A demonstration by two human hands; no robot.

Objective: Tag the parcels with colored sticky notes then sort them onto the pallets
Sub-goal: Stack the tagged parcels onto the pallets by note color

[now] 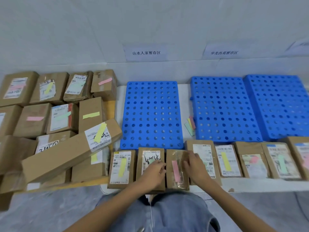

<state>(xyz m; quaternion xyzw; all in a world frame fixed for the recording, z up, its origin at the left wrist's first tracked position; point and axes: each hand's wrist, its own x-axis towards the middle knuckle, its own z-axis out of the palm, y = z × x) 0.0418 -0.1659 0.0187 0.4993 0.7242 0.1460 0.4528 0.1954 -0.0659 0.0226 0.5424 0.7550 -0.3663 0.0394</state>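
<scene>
Far left: the tagged carton pile [50, 104], each box with a pink, yellow or green strip on top so the colour reads from above. A long carton [71, 148] lies tilted across the pile, with a yellow strip on its label. The front row of flat parcels sits edge to edge along the near side of the white board [250, 185], labels up, probably staged for picking. First is the yellow-tagged parcel [121, 166], then the scribbled-label parcel [150, 158]. The left hand [154, 169] rests on that one, fingers curled toward the left edge of the pink-tagged parcel [177, 169]; can't tell if they actually grip. The right hand [194, 163] lies over that parcel's right edge, fingers fairly straight, pressing rather than clamping. The hands are apart and flank the pink one, so my read is it gets lifted next. Behind, the left pallet [151, 113] sits under a wall sign [144, 52]. The sticky-note pad [190, 125] is parked in the gap, within reach. The middle pallet [224, 109] and right pallet [280, 106] sit side by side, nothing on them. Tagging looks about done, sorting not begun.
</scene>
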